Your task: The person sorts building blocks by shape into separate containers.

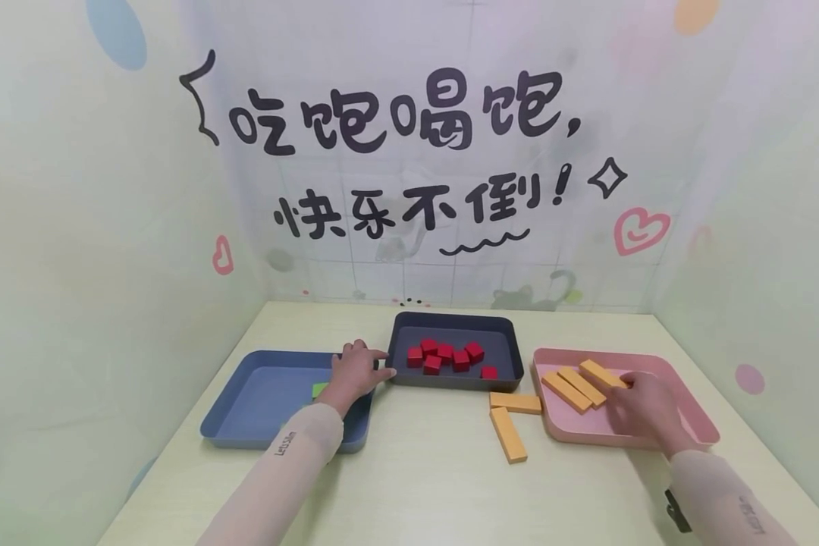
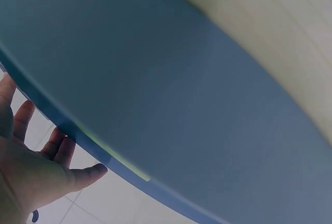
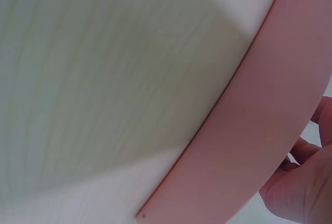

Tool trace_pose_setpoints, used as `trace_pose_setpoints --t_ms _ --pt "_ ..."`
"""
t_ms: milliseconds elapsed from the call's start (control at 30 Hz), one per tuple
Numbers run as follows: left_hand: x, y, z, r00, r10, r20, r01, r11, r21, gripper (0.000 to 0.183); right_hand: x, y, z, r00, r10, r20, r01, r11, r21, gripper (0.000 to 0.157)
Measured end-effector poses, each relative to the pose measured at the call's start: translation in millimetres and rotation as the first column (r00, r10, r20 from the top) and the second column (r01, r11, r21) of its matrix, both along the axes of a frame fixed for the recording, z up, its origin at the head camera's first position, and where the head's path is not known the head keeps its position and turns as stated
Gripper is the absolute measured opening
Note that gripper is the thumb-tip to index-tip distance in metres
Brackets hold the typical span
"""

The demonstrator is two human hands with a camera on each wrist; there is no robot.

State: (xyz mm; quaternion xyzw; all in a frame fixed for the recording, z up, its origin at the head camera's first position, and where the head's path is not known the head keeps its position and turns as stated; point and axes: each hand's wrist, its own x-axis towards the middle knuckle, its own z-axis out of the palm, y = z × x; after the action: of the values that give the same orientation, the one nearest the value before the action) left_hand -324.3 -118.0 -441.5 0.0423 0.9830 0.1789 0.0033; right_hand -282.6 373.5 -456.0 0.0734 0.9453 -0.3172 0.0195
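In the head view, my left hand [image 1: 356,373] hovers over the right rim of the blue tray [image 1: 246,406], its fingertips close to the left end of the dark tray [image 1: 450,383]. Its fingers are spread and hold nothing in the left wrist view. Part of a green block [image 1: 319,390] shows beneath that arm. My right hand [image 1: 647,408] is over the pink tray [image 1: 685,406], pinching the right end of an orange block [image 1: 599,373]. Two more orange blocks [image 1: 565,392] lie beside it. The tray wall hides the right fingertips in the right wrist view.
Several red cubes [image 1: 433,365] lie inside the dark tray. On the table [image 1: 409,485], one orange block [image 1: 515,403] lies crosswise between the dark and pink trays. Another orange block [image 1: 508,434] points toward the front. A printed wall cloth [image 1: 409,280] stands behind.
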Motion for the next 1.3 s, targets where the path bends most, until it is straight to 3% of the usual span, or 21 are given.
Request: trace_pose_setpoints --t_ms 233,733,967,1133,1300 --pt "-0.2 1.8 -1.0 1.0 -0.006 -0.012 0.006 1.0 -0.009 0.047 -0.4 -3.6 -0.4 1.0 0.009 0.019 -0.01 0.999 0.054 0.055" --pt "-2.0 0.9 -1.7 1.0 -0.009 -0.005 0.009 1.0 0.001 0.047 -0.2 -32.4 -2.2 0.991 0.094 -0.099 -0.089 0.995 0.05 0.05" --pt "-1.8 -0.6 -1.4 1.0 -0.005 -0.011 0.005 1.0 -0.011 0.047 6.2 -60.1 6.3 0.96 0.169 -0.225 -0.158 0.985 0.068 0.046" --pt "-1.9 -1.6 -2.1 1.0 -0.004 -0.009 0.004 1.0 -0.005 0.047 14.1 -87.4 9.4 0.923 0.228 -0.309 -0.213 0.974 0.081 0.041" --pt "-1.5 -1.8 -2.4 1.0 -0.006 -0.01 0.006 1.0 -0.004 0.047 27.3 -115.0 9.3 0.89 0.306 -0.338 -0.279 0.952 0.127 0.036"
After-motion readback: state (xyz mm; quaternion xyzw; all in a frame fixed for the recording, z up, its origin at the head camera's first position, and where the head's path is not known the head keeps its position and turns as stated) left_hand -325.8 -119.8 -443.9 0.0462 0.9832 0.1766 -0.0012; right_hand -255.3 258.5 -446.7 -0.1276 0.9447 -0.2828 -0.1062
